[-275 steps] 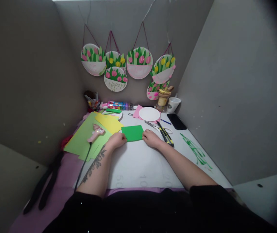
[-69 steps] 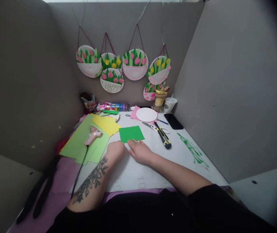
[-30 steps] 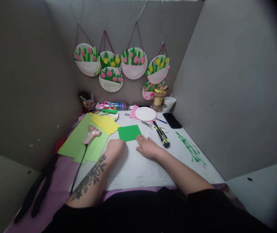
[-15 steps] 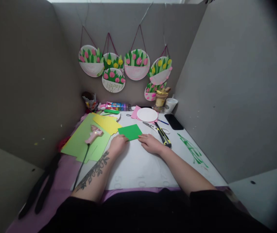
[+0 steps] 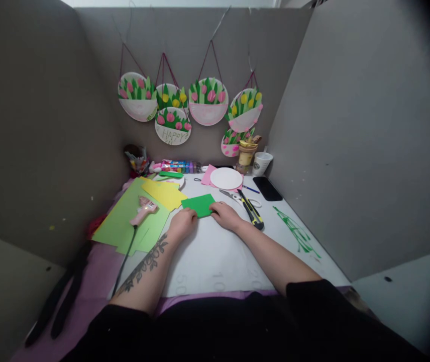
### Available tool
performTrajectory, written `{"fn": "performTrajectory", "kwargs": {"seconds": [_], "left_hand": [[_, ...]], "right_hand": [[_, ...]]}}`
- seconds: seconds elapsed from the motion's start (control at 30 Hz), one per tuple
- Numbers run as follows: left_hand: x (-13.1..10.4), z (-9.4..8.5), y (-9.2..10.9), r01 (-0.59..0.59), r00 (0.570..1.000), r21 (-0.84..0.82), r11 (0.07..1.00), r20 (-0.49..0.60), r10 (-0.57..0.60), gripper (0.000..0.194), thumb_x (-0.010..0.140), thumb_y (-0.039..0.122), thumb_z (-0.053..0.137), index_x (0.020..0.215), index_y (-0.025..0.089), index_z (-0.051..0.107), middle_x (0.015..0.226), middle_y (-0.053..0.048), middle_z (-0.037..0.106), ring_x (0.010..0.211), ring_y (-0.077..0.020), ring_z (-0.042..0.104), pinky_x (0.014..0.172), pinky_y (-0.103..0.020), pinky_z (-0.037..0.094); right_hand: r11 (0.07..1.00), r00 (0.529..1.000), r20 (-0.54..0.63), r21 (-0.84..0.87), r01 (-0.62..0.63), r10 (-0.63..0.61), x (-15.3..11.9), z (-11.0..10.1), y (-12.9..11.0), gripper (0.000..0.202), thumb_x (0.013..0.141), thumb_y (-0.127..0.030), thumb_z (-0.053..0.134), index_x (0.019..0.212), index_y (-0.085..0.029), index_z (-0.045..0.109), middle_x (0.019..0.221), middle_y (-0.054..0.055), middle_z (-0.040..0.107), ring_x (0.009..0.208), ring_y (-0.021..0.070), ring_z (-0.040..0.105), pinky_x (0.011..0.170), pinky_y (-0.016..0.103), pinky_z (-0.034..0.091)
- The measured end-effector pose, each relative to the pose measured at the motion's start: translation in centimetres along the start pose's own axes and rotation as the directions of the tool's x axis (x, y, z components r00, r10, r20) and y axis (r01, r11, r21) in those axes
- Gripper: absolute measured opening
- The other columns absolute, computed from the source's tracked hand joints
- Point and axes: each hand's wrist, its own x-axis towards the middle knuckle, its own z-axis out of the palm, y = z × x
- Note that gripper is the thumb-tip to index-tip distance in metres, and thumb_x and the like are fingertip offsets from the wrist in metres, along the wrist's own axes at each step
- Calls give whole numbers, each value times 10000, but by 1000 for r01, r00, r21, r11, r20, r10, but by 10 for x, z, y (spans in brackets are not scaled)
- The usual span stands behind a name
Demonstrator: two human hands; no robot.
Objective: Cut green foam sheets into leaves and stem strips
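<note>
A dark green sheet of paper (image 5: 199,204) lies in the middle of the white work surface. My left hand (image 5: 184,222) grips its lower left edge with curled fingers. At its right edge, my right hand (image 5: 225,214) pinches the paper, fingers bent together. Just right of that hand lie scissors (image 5: 232,196) with white handles and a yellow-and-black utility knife (image 5: 251,213). A pink glue gun (image 5: 144,212) rests on light green paper (image 5: 115,223) to the left, beside yellow sheets (image 5: 164,192).
Behind the green sheet a white paper plate (image 5: 226,178) lies on pink paper. A black phone (image 5: 267,188), a white cup (image 5: 262,163) and green paper scraps (image 5: 298,229) are on the right. Decorated plates (image 5: 208,111) hang on the grey back panel.
My right hand's fingers have curled in at the paper's right edge, where they lay flatter before. My left hand stays at the lower left edge. The whole view has shifted slightly.
</note>
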Motion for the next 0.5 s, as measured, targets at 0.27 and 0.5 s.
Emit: {"fn": "performTrajectory", "kwargs": {"seconds": [0.27, 0.5], "left_hand": [[-5, -2, 3, -39, 999, -5, 999, 13, 40, 229, 854, 221, 450, 824, 192, 675, 860, -64, 676, 821, -185, 602, 736, -267, 428], [-2, 1, 5, 6, 999, -1, 1000, 45, -5, 253, 886, 264, 432, 833, 177, 664, 890, -78, 678, 843, -197, 614, 747, -279, 442]], "right_hand": [[999, 999, 40, -16, 28, -28, -7, -2, -7, 146, 849, -130, 503, 826, -176, 639, 836, 57, 634, 837, 183, 536, 777, 273, 387], [999, 997, 73, -31, -20, 22, -4, 1, -8, 135, 847, -171, 502, 807, -177, 631, 826, 54, 634, 810, 180, 543, 747, 264, 379]]}}
